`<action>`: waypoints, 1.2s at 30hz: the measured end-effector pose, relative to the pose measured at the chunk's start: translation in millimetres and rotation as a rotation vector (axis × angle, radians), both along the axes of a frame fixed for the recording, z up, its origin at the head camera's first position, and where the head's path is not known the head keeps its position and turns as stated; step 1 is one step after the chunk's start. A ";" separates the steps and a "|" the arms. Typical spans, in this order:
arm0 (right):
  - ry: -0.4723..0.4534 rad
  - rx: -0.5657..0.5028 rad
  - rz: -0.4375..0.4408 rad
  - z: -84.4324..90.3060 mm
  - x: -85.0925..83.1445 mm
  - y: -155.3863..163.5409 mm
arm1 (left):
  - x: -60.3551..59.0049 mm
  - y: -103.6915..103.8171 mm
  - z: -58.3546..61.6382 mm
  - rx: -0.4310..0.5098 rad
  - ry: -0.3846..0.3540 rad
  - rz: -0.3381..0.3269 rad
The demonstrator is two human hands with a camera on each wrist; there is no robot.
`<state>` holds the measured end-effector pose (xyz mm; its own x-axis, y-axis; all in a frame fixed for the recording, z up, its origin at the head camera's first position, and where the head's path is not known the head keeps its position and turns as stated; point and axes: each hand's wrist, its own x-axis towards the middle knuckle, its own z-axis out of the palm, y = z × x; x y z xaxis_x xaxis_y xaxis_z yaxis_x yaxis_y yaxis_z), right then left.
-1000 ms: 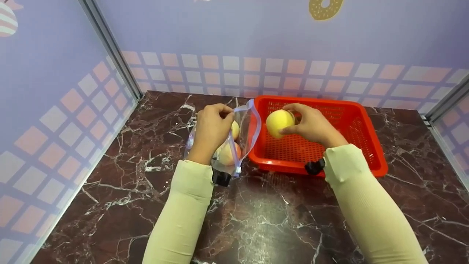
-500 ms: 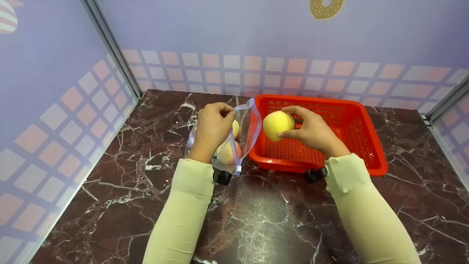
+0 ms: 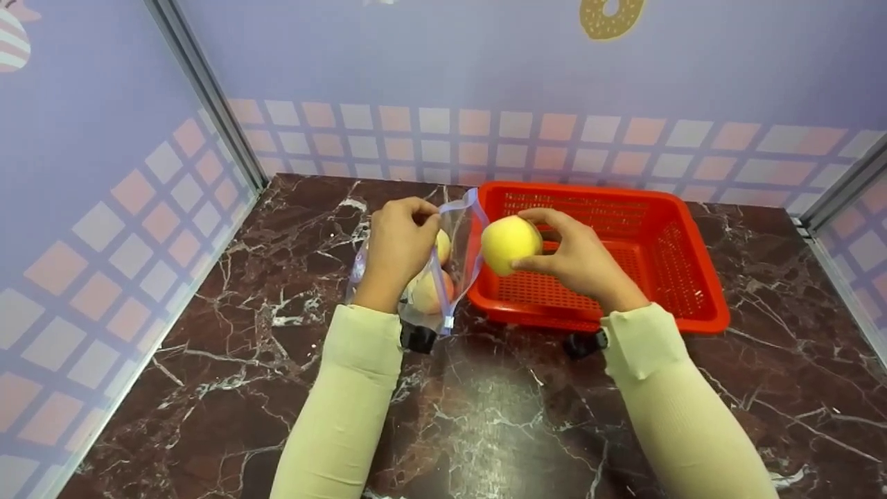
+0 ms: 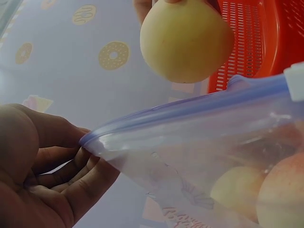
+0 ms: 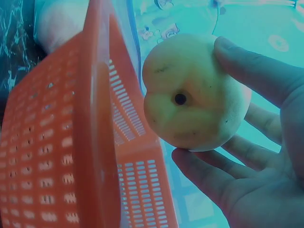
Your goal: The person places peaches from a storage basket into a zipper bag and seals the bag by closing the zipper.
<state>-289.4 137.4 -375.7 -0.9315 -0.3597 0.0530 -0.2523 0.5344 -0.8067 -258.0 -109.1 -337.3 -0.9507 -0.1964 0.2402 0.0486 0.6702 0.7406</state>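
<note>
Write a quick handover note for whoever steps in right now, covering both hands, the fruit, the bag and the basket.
Left hand: pinches the rim of the clear zip bag, holding its mouth open toward the basket.
Right hand: grips a yellow peach in the air above the left edge of the red basket, just beside the bag's mouth.
Done: two peaches in the bag.
Left: the held peach is not yet inside, and the bag is unsealed. No other fruit shows in the basket.
</note>
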 end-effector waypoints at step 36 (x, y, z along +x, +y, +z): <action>0.066 -0.069 0.081 -4.1 5.8 -44.6 | 1.0 1.2 -2.0 0.002 0.002 0.004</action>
<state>-283.6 92.7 -379.8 -0.8931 -0.4273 0.1405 -0.3464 0.4542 -0.8208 -257.0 -108.0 -339.4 -0.9493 -0.2009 0.2418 0.0475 0.6688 0.7419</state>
